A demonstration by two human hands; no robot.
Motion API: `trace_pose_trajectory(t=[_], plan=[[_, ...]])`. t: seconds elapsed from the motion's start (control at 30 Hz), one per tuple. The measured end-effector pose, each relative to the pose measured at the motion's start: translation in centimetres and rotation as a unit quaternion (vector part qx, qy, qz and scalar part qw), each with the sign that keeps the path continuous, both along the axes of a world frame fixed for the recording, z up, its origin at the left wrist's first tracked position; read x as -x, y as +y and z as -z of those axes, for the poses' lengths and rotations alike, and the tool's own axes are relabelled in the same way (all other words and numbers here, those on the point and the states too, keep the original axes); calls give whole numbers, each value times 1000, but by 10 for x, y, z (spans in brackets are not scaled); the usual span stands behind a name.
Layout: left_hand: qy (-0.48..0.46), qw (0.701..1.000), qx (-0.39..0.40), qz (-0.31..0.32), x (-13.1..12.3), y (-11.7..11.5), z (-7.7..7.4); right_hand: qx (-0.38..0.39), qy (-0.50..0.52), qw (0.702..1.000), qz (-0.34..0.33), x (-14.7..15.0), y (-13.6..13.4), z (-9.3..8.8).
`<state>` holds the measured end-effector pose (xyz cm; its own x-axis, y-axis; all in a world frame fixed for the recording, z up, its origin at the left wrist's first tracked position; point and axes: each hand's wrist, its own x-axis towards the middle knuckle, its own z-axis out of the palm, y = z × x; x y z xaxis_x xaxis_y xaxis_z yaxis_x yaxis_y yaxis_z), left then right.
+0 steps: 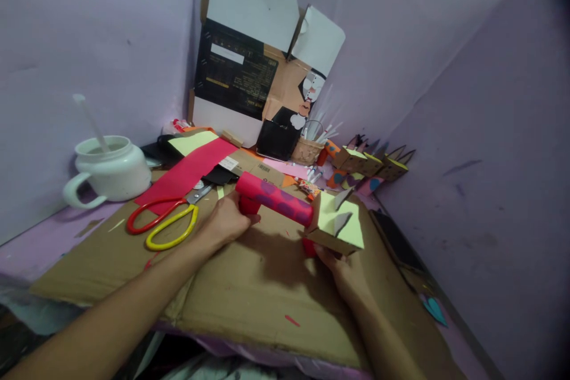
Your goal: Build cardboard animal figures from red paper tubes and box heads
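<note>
A paper animal figure is held between my hands over the cardboard sheet [249, 309]. It has a red tube body [278, 200] with purple spots, short red legs, and a box head [338, 222] with a pale yellow-green top and two grey pointed ears. My left hand [229, 217] is closed around the leg at the body's left end. Below the head, my right hand [341, 267] grips the front red leg, its fingers partly hidden under the box. Scissors [171, 222] with red and yellow handles lie beside my left forearm.
A white mug [111, 169] with a straw stands at the left. Red paper [189, 172] lies behind the scissors. An unfolded carton [249, 59] leans on the wall. A basket of sticks [307, 148] and similar box-headed figures [371, 163] stand at the back right. A dark flat object [396, 240] lies at right.
</note>
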<state>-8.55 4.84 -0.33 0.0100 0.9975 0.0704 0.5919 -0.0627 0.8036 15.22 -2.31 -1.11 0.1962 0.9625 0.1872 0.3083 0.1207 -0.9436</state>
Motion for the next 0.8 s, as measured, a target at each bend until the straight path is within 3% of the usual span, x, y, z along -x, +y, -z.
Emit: trace_pose_trajectory(t=[0.57,0.8], plan=[[15,1000,11,21,2,3,0,1,9,999,-41,-2,3,10],[26,999,17,6,0,0,-5,-8,-9,1000,-17,1,2,5]])
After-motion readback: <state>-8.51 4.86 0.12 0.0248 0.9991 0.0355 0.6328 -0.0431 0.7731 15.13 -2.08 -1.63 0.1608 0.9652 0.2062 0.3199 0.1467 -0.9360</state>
